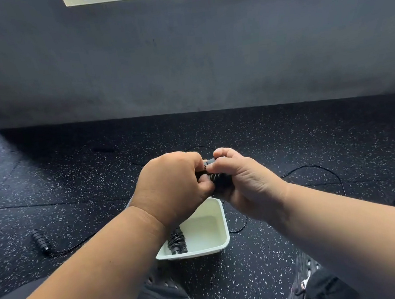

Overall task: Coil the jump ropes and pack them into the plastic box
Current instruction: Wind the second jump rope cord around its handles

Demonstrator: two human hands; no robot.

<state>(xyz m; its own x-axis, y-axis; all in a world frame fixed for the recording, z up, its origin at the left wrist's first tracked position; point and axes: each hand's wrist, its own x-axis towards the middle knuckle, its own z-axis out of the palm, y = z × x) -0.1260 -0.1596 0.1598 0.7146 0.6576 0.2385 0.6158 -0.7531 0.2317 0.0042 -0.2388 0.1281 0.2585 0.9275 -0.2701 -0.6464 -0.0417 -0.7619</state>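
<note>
Black jump rope [215, 178], partly wound, sits bunched between both hands above the white plastic box [220, 222]. Left hand [173, 186] clenches round it; right hand [240, 181] pinches it at 3 o'clock. One coiled rope [176, 241] lies inside the box at 7 o'clock. A loose handle [40, 241] rests at 9 o'clock on speckled floor [73, 182]. No writing is readable.
</note>
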